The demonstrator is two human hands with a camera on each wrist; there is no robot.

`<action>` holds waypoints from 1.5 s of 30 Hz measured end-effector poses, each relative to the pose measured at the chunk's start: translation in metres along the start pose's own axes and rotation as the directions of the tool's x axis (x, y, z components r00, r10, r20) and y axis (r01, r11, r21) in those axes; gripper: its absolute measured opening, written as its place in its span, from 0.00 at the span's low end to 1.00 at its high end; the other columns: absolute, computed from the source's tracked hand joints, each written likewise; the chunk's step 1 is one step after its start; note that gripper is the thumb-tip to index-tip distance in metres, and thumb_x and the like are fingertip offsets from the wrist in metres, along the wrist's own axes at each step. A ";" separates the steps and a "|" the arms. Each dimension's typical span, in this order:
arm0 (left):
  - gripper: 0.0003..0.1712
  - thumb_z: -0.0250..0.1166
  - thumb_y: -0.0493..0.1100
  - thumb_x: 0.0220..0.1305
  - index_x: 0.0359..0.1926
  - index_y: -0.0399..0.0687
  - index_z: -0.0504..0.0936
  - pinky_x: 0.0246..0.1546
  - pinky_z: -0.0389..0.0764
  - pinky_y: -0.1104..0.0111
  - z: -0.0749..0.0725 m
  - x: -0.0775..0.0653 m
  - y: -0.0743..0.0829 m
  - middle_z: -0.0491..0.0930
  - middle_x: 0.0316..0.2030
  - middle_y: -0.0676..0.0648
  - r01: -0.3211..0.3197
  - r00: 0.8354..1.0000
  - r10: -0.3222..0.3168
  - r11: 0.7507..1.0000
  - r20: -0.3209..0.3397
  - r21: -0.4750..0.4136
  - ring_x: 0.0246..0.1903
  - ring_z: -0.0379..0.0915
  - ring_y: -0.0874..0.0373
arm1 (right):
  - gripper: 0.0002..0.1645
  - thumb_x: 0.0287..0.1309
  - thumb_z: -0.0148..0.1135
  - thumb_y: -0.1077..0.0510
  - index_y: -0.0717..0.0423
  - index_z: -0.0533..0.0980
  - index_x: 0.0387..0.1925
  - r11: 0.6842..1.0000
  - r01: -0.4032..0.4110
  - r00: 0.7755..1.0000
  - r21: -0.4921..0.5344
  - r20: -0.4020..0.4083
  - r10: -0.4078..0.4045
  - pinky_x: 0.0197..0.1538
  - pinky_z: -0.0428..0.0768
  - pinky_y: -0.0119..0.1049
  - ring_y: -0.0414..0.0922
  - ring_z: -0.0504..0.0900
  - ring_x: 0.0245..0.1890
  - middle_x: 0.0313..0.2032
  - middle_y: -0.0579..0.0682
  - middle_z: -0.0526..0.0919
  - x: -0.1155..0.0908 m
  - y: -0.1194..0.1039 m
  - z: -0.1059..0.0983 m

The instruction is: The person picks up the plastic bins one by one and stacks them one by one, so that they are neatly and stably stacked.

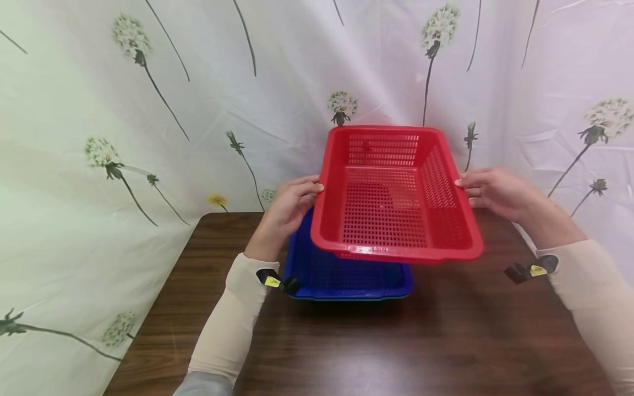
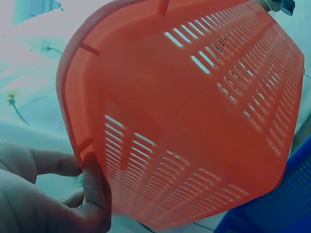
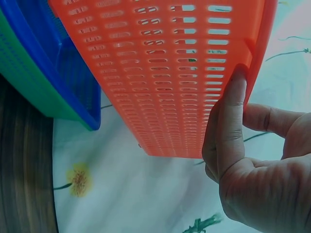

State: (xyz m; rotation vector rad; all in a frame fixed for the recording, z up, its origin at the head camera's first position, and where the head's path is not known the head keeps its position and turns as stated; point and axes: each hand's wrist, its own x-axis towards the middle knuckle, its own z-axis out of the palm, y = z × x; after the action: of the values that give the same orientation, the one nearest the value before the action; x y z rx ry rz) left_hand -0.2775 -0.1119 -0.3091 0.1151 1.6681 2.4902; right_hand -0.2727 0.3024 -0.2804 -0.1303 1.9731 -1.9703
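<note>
A red slotted plastic basket [image 1: 381, 253] is held in the air, tilted, between my two hands. My left hand [image 1: 292, 204] pinches its left rim; in the left wrist view the thumb and fingers [image 2: 95, 189] clasp that edge. On the opposite rim my right hand [image 1: 500, 192] has its grip, with fingers [image 3: 231, 121] against the outer wall and the thumb at the rim. Below and partly hidden by it, a blue basket [image 1: 346, 291] rests on the table. The right wrist view shows the blue basket nested in a green basket [image 3: 29, 82].
The dark wooden table [image 1: 317, 352] spreads under the baskets and toward me. A white cloth with dandelion prints [image 1: 277, 99] hangs behind and at the left of the table. Each wrist wears a small black camera.
</note>
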 end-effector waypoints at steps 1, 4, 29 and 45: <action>0.21 0.60 0.26 0.71 0.64 0.25 0.77 0.40 0.85 0.74 -0.002 -0.001 0.001 0.88 0.36 0.49 0.003 1.000 -0.003 1.000 0.003 0.005 0.32 0.83 0.62 | 0.18 0.78 0.52 0.65 0.52 0.88 0.40 1.000 0.001 1.000 0.001 0.002 -0.001 0.43 0.91 0.36 0.42 0.89 0.41 0.41 0.45 0.89 0.000 -0.001 0.002; 0.21 0.59 0.27 0.73 0.64 0.26 0.76 0.41 0.85 0.74 -0.008 -0.004 0.003 0.88 0.37 0.49 0.007 1.000 -0.007 1.000 0.007 0.016 0.33 0.83 0.62 | 0.18 0.77 0.53 0.66 0.52 0.88 0.40 1.000 0.005 1.000 0.000 0.008 -0.005 0.44 0.91 0.37 0.41 0.89 0.41 0.41 0.46 0.90 0.001 -0.002 0.009; 0.12 0.59 0.30 0.75 0.52 0.42 0.85 0.46 0.87 0.74 -0.050 -0.028 0.017 0.87 0.42 0.51 0.032 0.999 -0.031 0.998 -0.020 0.054 0.38 0.86 0.62 | 0.10 0.75 0.63 0.58 0.53 0.86 0.50 0.988 0.048 0.999 -0.149 0.019 -0.046 0.46 0.91 0.39 0.45 0.92 0.44 0.44 0.46 0.90 0.002 0.002 0.054; 0.24 0.59 0.32 0.77 0.70 0.28 0.72 0.46 0.87 0.74 -0.072 -0.038 0.002 0.88 0.41 0.53 0.062 0.998 -0.059 0.989 -0.028 0.137 0.36 0.86 0.63 | 0.20 0.76 0.61 0.59 0.69 0.77 0.61 0.986 -0.002 0.999 -0.169 0.036 0.009 0.47 0.91 0.39 0.45 0.93 0.42 0.42 0.48 0.91 0.011 0.019 0.067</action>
State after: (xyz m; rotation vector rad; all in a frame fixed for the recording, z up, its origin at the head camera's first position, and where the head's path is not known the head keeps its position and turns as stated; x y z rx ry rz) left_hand -0.2507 -0.1841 -0.3338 0.0494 1.8244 2.3405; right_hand -0.2592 0.2359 -0.2994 -0.2016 2.1119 -1.7822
